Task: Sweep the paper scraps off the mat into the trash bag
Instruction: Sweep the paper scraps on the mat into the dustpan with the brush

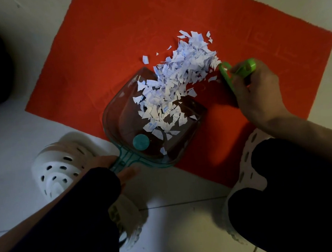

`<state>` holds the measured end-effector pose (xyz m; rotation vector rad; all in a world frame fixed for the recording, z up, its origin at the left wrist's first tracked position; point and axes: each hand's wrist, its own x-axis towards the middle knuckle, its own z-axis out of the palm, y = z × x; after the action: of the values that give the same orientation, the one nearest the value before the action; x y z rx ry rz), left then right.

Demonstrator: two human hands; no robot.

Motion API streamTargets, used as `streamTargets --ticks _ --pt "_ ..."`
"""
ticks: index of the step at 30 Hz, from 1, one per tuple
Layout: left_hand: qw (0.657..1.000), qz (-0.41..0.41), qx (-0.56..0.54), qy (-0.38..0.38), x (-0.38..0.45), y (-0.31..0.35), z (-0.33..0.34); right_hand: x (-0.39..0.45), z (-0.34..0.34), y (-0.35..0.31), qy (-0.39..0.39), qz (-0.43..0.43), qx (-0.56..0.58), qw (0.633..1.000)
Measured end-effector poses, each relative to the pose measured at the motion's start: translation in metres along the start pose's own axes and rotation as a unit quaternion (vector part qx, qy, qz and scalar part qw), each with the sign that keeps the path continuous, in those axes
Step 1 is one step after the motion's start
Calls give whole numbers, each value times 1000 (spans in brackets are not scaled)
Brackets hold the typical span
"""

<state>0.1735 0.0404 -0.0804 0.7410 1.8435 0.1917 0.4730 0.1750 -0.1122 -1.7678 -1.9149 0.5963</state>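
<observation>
Paper scraps (178, 78) strewn diagonally into dustpan (118, 118); hands gripping dustpan handle and brush (237, 72).

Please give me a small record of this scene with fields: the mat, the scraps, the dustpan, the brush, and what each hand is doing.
mat: red mat lying flat on a pale tiled floor
scraps: white paper scraps, partly in the dustpan, partly on the mat beyond its mouth
dustpan: clear dustpan with a teal handle, resting on the mat's near edge
brush: green brush at the right side of the pile
left hand: left hand grips the dustpan handle
right hand: right hand grips the brush
trash bag: not identifiable
</observation>
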Motion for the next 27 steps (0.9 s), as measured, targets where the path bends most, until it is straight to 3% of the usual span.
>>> streamTargets --ticks 5,10,16,19,23,27 --pt "999 9 32 -2 3 -3 -3 -12 13 -29 -70 -26 84 994" --pt "999 15 43 -5 3 -3 -3 -10 -7 -18 -7 15 97 995" --pt "1000 9 29 -3 4 0 -3 -13 -25 18 69 85 5 994" --pt "999 12 42 -10 4 1 -4 -16 -22 20 64 93 -18 993" --pt "998 24 66 0 1 3 -4 -19 -5 -4 16 72 73 995" --pt "998 23 58 6 2 3 -3 -13 -3 -9 4 38 82 996"
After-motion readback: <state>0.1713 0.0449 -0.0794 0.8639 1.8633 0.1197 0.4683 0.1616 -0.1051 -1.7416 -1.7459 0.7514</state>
